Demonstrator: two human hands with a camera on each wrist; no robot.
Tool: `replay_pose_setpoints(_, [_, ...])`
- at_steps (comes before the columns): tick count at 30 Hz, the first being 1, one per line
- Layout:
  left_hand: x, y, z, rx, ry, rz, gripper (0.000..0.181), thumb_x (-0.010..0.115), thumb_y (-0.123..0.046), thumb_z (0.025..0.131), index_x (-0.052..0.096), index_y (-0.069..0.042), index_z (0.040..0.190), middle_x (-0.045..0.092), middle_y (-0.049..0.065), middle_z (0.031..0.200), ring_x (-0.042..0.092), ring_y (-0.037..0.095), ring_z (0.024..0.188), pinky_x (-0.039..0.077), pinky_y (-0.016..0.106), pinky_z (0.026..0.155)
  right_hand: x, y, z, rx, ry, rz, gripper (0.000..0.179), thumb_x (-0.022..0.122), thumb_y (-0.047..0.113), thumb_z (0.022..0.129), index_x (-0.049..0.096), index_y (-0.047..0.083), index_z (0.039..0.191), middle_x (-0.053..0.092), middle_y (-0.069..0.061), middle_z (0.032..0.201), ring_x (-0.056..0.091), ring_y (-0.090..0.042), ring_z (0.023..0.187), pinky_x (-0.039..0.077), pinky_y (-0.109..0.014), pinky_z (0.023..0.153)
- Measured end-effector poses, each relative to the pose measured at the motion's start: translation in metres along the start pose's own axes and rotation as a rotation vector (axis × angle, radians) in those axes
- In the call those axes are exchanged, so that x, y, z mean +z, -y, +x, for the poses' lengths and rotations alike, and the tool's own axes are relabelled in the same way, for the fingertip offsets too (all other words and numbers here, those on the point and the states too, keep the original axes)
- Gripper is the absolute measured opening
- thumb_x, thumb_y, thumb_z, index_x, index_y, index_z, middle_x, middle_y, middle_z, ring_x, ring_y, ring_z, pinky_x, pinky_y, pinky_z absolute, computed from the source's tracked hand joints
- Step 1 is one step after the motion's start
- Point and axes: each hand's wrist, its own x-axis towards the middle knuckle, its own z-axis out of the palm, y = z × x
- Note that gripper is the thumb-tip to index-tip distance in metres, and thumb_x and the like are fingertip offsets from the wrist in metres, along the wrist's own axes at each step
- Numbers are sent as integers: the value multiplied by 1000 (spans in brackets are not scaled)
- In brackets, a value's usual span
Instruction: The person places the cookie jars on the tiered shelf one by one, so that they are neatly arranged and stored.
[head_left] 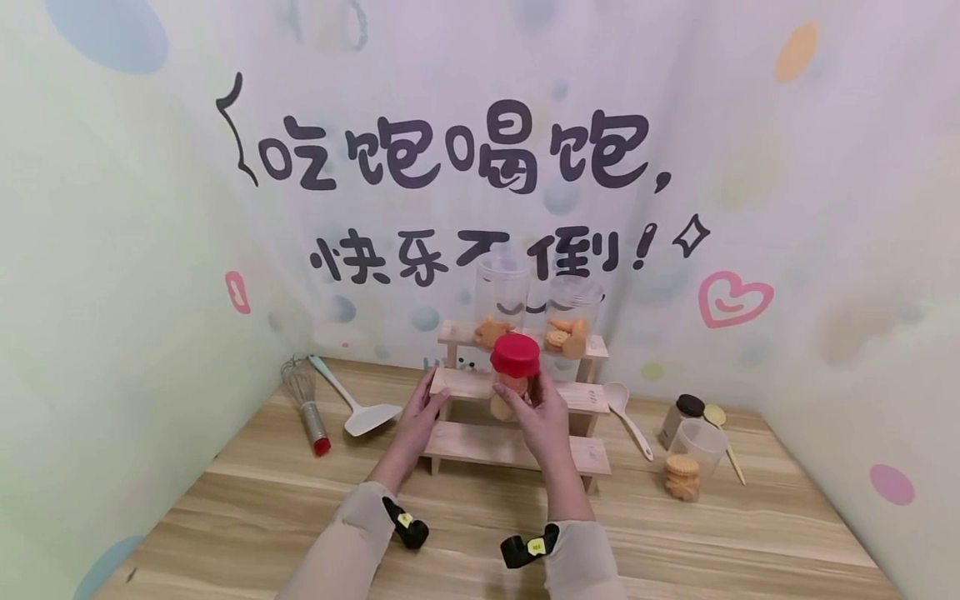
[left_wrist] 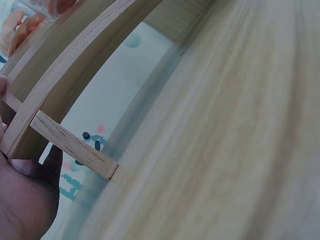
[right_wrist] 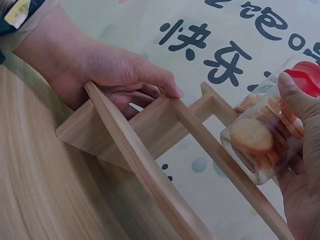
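My right hand [head_left: 546, 417] grips a clear jar [right_wrist: 250, 142] of biscuits with a red lid [head_left: 515, 354]. In the head view the jar overlaps the middle step of a three-step wooden rack [head_left: 517, 446]; the right wrist view has it tilted beside the rack. At the rack's left end, my left hand [head_left: 420, 417] holds the middle step, thumb on its edge. The left wrist view shows that hand [left_wrist: 27, 197] around the wood, some fingers out of frame. Two clear containers of biscuits, one taller [head_left: 501, 287] and one shorter [head_left: 576, 300], stand on the top step.
Left of the rack lie a whisk [head_left: 306, 404] with a red end and a white turner [head_left: 363, 412]. On the right are a pale spoon [head_left: 628, 421], a small black-lidded jar [head_left: 684, 417], a yellow spoon [head_left: 731, 446] and a clear cup [head_left: 705, 442] of biscuits. A printed curtain [head_left: 480, 50] hangs behind.
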Motion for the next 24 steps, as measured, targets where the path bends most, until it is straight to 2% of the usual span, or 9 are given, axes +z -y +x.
replay_pose_setpoints(6, [0, -1, 0, -7, -6, -6, 71, 58, -44, 101, 26, -24, 161, 15, 3, 167, 17, 27, 152, 21, 47, 122, 4, -1, 0, 0, 22, -14, 61, 82, 33, 85, 56, 20, 139, 62, -1, 135, 57, -20, 127, 48, -39, 106])
replay_pose_setpoints(9, [0, -1, -1, -8, -5, -5, 71, 58, -45, 101, 26, -25, 161, 17, 3, 167, 18, 27, 152, 22, 47, 121, 6, -3, -1, 12, 31, -30, 61, 81, 35, 85, 56, 22, 139, 61, 0, 136, 55, -18, 129, 47, -37, 106])
replay_pose_setpoints(16, [0, 0, -3, -8, -17, 14, 74, 60, -46, 100, 26, -23, 161, 16, 4, 167, 17, 29, 152, 24, 48, 121, 10, -8, -2, 43, 18, -37, 64, 77, 42, 87, 53, 25, 143, 59, 0, 140, 54, -18, 131, 47, -32, 106])
replay_pose_setpoints(22, [2, -2, -2, 1, -15, 16, 73, 59, -46, 101, 26, -22, 161, 16, 6, 168, 18, 30, 152, 23, 49, 121, 11, -10, -2, 52, 13, -44, 63, 77, 39, 88, 53, 23, 144, 60, -4, 139, 57, -20, 127, 51, -34, 102])
replay_pose_setpoints(24, [2, -3, -1, -4, -15, 12, 72, 59, -46, 100, 27, -25, 161, 17, 5, 167, 20, 29, 151, 24, 48, 121, 12, -11, -2, 42, 13, -49, 63, 77, 38, 88, 53, 22, 145, 60, -6, 138, 58, -22, 126, 52, -36, 101])
